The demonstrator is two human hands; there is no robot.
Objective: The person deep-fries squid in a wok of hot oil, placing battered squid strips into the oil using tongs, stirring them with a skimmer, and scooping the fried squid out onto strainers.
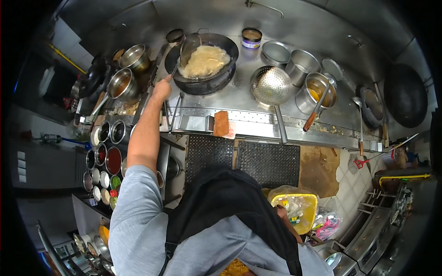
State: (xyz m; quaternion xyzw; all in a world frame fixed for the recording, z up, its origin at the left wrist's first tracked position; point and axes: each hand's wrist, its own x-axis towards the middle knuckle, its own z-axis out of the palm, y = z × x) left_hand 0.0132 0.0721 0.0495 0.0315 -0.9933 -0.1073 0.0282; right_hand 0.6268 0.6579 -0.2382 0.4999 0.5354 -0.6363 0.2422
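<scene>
My left hand (162, 89) is closed around the handle of a mesh strainer (188, 51), whose bowl dips into the left side of a black wok (230, 46). Pale yellow, foaming food (207, 61) fills the middle of the wok, which sits on a dark burner ring (207, 86). My right hand (281, 211) hangs low by my side, near the rim of a yellow bin (312, 220); its fingers are partly hidden, and whether it holds anything cannot be made out. A folded brown cloth (221, 123) lies on the counter's front edge below the wok.
On the steel counter (241, 82) stand a perforated ladle (274, 84), a pot of orange liquid (316, 91) with a wooden-handled ladle, and a labelled tin (251, 38). Saucepans (119, 84) and seasoning bowls (114, 160) are at left. Black rubber mats (267, 162) cover the floor.
</scene>
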